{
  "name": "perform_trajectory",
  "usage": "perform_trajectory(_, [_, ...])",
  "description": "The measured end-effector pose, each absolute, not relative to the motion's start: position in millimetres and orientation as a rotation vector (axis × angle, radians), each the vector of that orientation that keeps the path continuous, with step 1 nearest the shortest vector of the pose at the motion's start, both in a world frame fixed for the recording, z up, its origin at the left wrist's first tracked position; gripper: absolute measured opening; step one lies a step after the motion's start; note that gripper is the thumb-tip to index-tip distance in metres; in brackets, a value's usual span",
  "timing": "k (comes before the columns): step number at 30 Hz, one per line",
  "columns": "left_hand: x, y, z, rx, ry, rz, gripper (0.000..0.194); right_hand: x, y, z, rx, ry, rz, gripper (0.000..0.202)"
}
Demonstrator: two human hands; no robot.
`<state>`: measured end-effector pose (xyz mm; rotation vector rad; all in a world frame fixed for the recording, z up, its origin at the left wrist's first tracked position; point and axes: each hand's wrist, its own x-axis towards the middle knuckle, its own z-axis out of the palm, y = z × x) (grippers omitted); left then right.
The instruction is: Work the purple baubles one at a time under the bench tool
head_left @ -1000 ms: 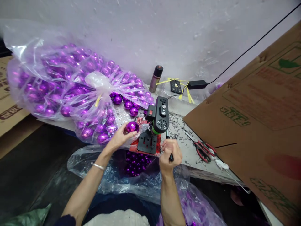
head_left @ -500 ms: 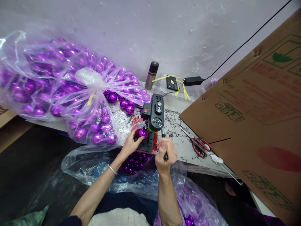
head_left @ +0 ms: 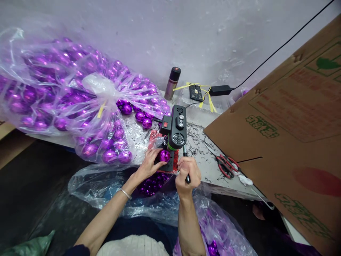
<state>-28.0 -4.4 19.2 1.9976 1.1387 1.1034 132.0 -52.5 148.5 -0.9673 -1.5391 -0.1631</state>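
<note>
Between the thumb and fingers of my left hand (head_left: 150, 164) is a shiny purple ball (head_left: 164, 155), just in front of a black machine (head_left: 178, 127) with a red switch and a green ring at its lower end. The ball is over the machine's dark base plate (head_left: 168, 166). My right hand (head_left: 188, 172) is closed in a fist around the black-gripped lever (head_left: 185, 153) at the machine's right side. Under the base lies a red mat (head_left: 176, 160).
Big clear bags of purple balls (head_left: 102, 92) fill the left. Behind stand a spray can (head_left: 172, 83), a phone (head_left: 195, 92) and a power adapter (head_left: 220, 90). Red-handled scissors (head_left: 227, 166) lie beside a large carton (head_left: 293, 142). An open bag (head_left: 106, 185) hangs at the front edge.
The purple ball has come forward and slightly right in my left hand, away from under the machine's head, and more of it shows. My right hand stays on the lever.
</note>
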Motion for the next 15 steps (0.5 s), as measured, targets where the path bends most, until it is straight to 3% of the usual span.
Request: perform_trajectory(15, [-5,2,17,1.902,1.183,1.116,0.06,132,-54,147,-0.978,-1.532,-0.136,0.029])
